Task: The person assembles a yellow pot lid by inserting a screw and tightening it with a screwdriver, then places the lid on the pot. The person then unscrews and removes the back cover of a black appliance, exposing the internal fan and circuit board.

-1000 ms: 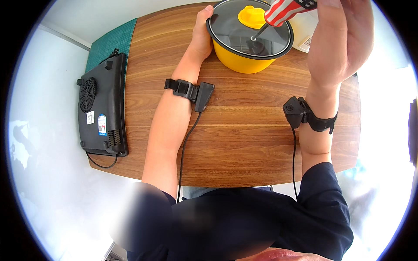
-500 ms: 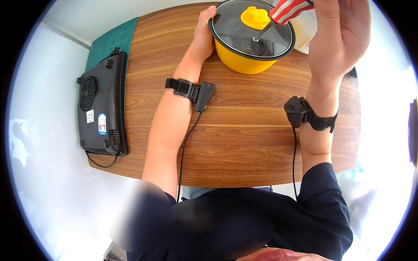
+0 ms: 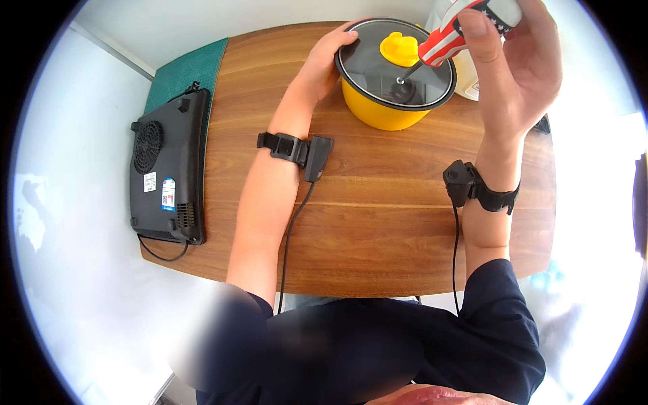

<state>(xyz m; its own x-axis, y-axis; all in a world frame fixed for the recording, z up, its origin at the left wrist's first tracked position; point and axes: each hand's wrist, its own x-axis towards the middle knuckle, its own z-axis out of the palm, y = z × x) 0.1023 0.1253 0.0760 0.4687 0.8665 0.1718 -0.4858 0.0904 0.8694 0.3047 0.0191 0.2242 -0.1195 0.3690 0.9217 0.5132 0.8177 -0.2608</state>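
Observation:
A yellow pot (image 3: 388,116) stands at the far side of the table, covered by a dark glass lid (image 3: 374,71) with a black rim. My left hand (image 3: 329,59) grips the pot's left side, its thumb at the lid's rim and its other fingers mostly hidden. In my right hand (image 3: 516,64) is a screwdriver (image 3: 442,46) with a red and white striped handle. It slants down to the left, and its tip meets a small metal screw (image 3: 400,80) on the lid. Just behind the shaft is a yellow knob (image 3: 399,49).
At the left, a black appliance (image 3: 169,169) with a round vent and a cord lies partly over a green cutting mat (image 3: 182,77). A whitish container (image 3: 467,75) stands behind the pot's right side. Black strapped devices with cables sit on both my wrists.
The whole view has shifted, so the pot and table sit lower in the picture. My right thumb and fingers have changed position on the screwdriver handle; its tip stays at the screw.

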